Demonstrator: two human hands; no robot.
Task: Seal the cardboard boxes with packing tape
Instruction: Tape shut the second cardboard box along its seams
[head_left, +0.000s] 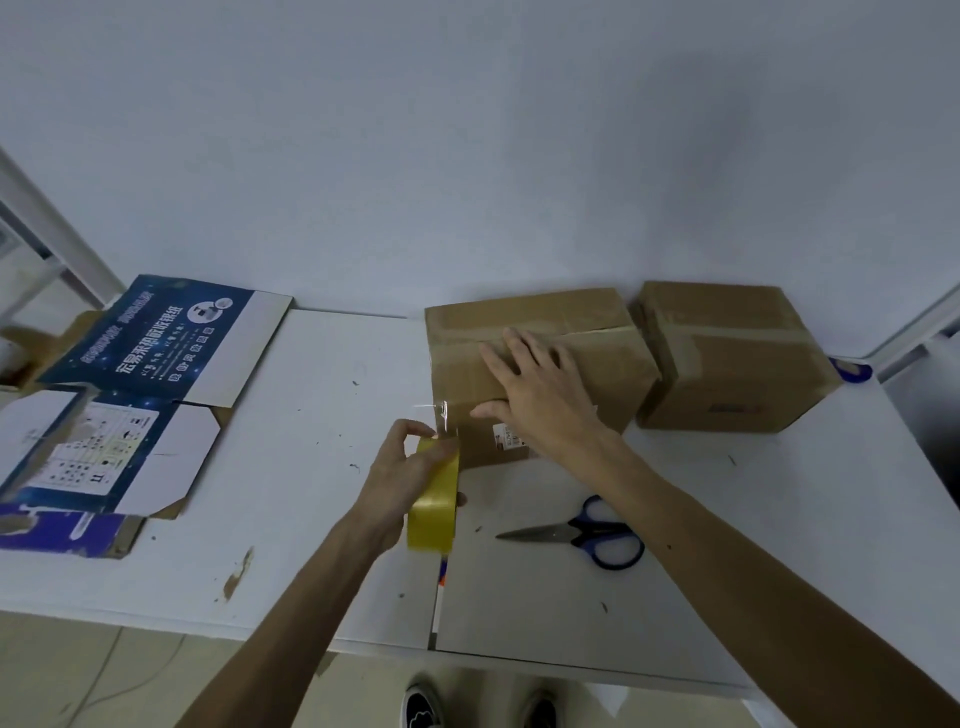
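At the far left of the tabletop (311, 415) lie flattened blue printed cartons (150, 364), well apart from the work.

Next comes the left grip (400, 467). Its fingers and thumb are curled round the yellow tape roll (434, 499), which stands on edge just in front of the near box (587, 379), at its left front corner. A short clear strip (441, 410) rises from the top of the roll to that corner. Exactly where its end is stuck cannot be made out.

The right grip (540, 395) holds nothing. It lies flat on top of the near box with fingers straight and spread, reaching to the seam that runs left to right across the lid, while the thumb lies along the front top edge.

The strip joins roll and box, so the likely next step is to sever it. The scissors (587, 532) lie on the tabletop just right of the roll, beneath the right forearm. Their long axis runs left to right, blades pointing at the roll and blue handles away to the right. Of the 2 grips, the right 1 is free and on the handle side, so it looks the better placed to fetch them.

Furthest right, box number 2 (727, 358) sits beside the near box with tape across its top.
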